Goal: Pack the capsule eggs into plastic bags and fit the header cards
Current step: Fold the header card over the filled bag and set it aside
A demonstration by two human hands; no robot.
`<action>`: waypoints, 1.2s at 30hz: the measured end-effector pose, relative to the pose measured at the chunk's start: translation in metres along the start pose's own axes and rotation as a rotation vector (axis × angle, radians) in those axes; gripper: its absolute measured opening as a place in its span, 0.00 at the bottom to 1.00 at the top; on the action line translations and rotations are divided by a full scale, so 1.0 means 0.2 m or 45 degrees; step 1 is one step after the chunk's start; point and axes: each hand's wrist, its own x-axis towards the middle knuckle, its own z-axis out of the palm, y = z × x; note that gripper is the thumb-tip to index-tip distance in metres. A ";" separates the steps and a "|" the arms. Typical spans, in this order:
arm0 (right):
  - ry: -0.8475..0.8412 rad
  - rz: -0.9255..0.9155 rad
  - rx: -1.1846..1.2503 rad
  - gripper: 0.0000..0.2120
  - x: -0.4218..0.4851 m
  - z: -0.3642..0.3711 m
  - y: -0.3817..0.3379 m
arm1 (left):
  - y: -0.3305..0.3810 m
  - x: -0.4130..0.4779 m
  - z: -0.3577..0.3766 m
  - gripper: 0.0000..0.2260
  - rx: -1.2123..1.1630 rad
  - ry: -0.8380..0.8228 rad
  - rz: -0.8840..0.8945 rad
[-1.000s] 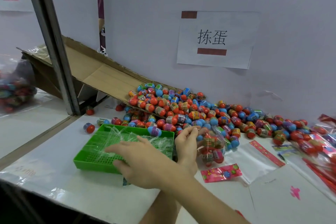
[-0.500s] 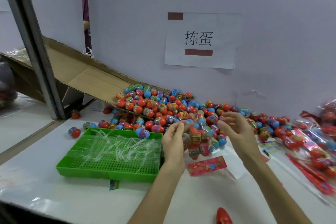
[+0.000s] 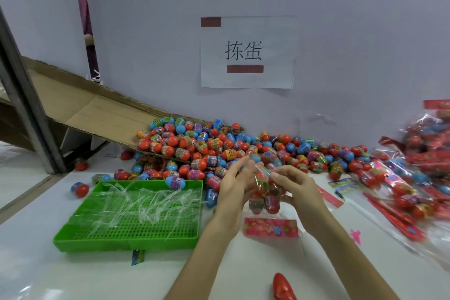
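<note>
While your right hand (image 3: 298,187) pinches the upper part of the clear plastic bag (image 3: 266,196) with curled fingers and thumb, your left hand (image 3: 232,186) has its fingers stretched nearly straight along the bag's left side. They seem to touch the film, though blur there makes the contact hard to confirm. The bag hangs between both hands, above the white table (image 3: 60,275). Several packed eggs (image 3: 264,202) show through its lower part. Just below the bag, a pink header card (image 3: 271,227) lies flat on the table, apart from both hands.

Behind your hands, the loose capsule eggs (image 3: 207,146) form a heap that spills from the foot of a slanted cardboard chute (image 3: 97,109) and runs to the right along the wall. To your left sits a green tray (image 3: 126,245) with a perforated floor, holding a tangle of clear strips (image 3: 136,202). A blue-and-purple egg (image 3: 175,181) rests at the tray's far rim, and a red-and-blue egg (image 3: 79,189) lies alone on the table off its far left corner. To your right, filled bags (image 3: 414,178) with red cards lie piled together. A paper sign (image 3: 247,52) bearing two characters is fixed to the wall above the heap. A grey metal post (image 3: 24,109) stands at far left. A red object (image 3: 282,286) sits at the bottom edge, near your right forearm.
</note>
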 end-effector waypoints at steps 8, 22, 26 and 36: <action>-0.024 -0.047 0.080 0.20 -0.02 0.02 -0.02 | -0.07 0.03 -0.02 0.05 0.078 0.108 0.047; -0.112 -0.185 -0.119 0.26 -0.03 0.09 0.10 | -0.10 0.04 -0.02 0.11 0.296 0.145 0.234; -0.100 -0.198 -0.112 0.29 -0.04 0.09 0.11 | -0.10 0.04 -0.02 0.11 0.350 0.151 0.226; -0.135 -0.166 -0.094 0.25 -0.04 0.08 0.06 | -0.07 0.03 -0.03 0.04 0.249 0.203 0.200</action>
